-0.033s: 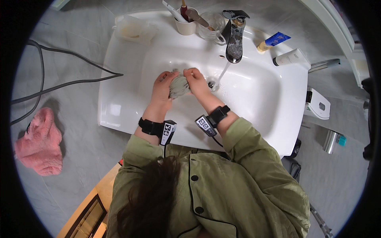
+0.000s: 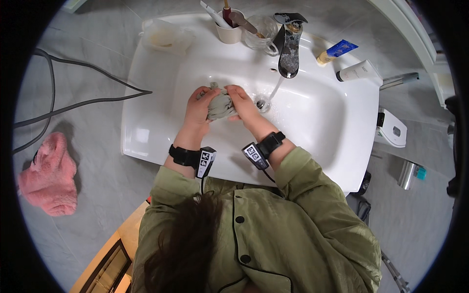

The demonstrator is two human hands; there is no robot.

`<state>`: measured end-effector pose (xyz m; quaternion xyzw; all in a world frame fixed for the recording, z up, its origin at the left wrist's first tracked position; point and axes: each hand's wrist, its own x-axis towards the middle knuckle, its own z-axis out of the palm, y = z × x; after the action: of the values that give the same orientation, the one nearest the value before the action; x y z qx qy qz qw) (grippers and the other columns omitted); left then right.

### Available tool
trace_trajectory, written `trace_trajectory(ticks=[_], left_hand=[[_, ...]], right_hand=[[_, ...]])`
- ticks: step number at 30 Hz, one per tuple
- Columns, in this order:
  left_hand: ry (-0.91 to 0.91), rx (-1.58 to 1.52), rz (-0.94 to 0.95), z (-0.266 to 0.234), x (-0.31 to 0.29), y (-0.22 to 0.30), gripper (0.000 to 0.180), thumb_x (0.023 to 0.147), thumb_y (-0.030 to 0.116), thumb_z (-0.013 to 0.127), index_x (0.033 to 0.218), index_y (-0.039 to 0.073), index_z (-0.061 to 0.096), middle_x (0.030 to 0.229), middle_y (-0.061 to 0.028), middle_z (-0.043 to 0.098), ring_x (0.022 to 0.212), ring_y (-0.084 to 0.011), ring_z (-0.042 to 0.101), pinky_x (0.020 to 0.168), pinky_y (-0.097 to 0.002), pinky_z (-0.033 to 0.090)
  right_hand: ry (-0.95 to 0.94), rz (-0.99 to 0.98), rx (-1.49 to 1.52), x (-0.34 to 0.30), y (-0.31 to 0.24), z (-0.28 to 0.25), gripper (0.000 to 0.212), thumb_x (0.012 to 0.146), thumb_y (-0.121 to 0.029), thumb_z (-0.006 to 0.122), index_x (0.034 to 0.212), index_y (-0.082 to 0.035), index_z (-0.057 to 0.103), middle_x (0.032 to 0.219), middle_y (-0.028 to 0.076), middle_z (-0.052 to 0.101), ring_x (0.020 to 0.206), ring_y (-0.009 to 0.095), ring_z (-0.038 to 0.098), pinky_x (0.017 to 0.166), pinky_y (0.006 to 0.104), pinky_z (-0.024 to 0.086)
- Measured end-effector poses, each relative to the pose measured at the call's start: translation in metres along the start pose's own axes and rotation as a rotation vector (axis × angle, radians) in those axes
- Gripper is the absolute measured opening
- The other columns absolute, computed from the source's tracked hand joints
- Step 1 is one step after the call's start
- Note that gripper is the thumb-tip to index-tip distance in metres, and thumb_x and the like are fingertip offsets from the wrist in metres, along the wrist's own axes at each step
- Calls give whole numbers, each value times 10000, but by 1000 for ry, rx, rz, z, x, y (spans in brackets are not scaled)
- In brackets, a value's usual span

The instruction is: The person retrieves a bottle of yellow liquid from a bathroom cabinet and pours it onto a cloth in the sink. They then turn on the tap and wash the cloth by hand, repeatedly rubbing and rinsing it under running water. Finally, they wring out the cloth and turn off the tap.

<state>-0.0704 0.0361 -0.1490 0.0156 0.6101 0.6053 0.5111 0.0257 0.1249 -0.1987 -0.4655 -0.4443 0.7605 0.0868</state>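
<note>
1. We are observing the left hand point(image 2: 197, 108) and right hand point(image 2: 243, 104) grasping a bunched grey-green cloth point(image 2: 221, 107) over the basin point(image 2: 312, 122), left of the drain point(image 2: 263, 104).
2. Its underside is hiding; we are not confirming basin contact.
3. We are flagging slippage, should wetness loosen either hold.

Grey-green is being shown by the cloth point(image 2: 221, 107), glossy white by the washbasin point(image 2: 312, 115). Along its back edge, off-white is being shown by the cup point(image 2: 229, 35), mottled black-and-grey by the faucet point(image 2: 289, 54); near its back right corner, blue and yellow by the slim tube point(image 2: 338, 51), white and black by the wide tube point(image 2: 359, 72). Black-and-white square patterns are being displayed by the wrist devices point(image 2: 205, 161), olive green by the shirt point(image 2: 312, 210).
</note>
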Motion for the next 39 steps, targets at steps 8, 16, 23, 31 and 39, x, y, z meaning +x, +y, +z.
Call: trace_trajectory(ticks=[8,16,23,31,39], left_hand=[[-178,-132,-98,-9,0,-11,200,880,278,571,1005,133,514,842,-6,577,664,-131,568,489,-245,429],[-57,-496,-135,0,4,-28,242,966,282,365,1114,137,492,1047,-30,560,912,-187,548,713,-303,477],[-181,-594,-18,8,10,-51,204,960,186,321,1003,94,498,894,-40,574,785,-162,553,659,-297,467],[-77,-437,-218,14,5,-39,246,949,232,363,1045,74,524,939,-54,594,844,-187,590,705,-348,502],[-268,5,-151,59,13,-47,238,878,128,480,1110,77,502,995,-47,560,927,-154,539,766,-308,453]], right_hand=[[-89,-159,331,16,-17,5,107,825,-152,664,822,-61,607,764,20,602,707,120,565,595,258,459],[306,-1061,-398,-42,-11,20,176,731,-107,709,778,-38,554,752,82,528,693,228,531,612,327,441],[226,-1062,-651,-45,-13,25,189,780,-163,665,742,-26,540,710,184,513,649,374,506,566,411,427],[218,-896,-766,-38,7,20,224,851,-220,539,733,-37,593,721,200,592,677,413,557,618,476,459],[374,-217,360,9,36,-59,149,869,-184,533,843,-58,609,810,114,638,685,288,600,621,385,490]])
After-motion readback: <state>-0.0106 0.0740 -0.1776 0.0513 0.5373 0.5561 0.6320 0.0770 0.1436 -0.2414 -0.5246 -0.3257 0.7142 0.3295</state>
